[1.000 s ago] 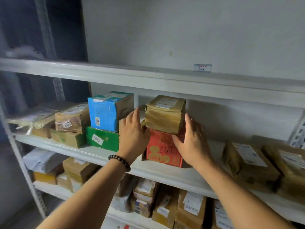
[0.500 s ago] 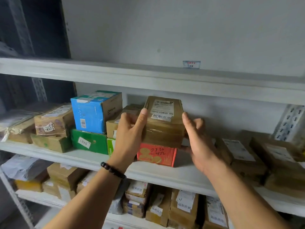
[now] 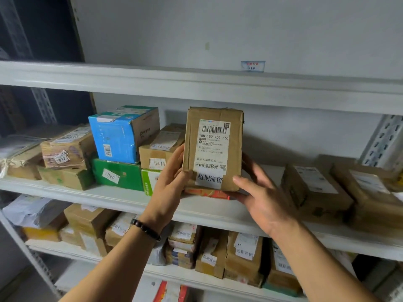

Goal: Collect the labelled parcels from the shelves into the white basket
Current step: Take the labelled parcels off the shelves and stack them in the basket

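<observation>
I hold a brown taped parcel (image 3: pixel 213 149) upright in front of the middle shelf (image 3: pixel 109 199), with its white barcode label facing me. My left hand (image 3: pixel 168 188) grips its lower left side, thumb on the front edge. The straight fingers of my right hand (image 3: pixel 263 199) touch its lower right corner. Just below it, a red parcel (image 3: pixel 207 194) lies on the shelf, mostly hidden. The white basket is not in view.
Left of the held parcel stand a blue box (image 3: pixel 115 138) on a green box (image 3: pixel 117 173) and a small brown carton (image 3: pixel 159 149). Brown labelled parcels (image 3: pixel 314 188) lie to the right. Several more parcels (image 3: pixel 244 253) fill the lower shelf. The top shelf (image 3: pixel 196 88) hangs close above.
Both hands lifted the brown parcel off the red one and tipped it upright, so its label now faces me. My view has moved closer.
</observation>
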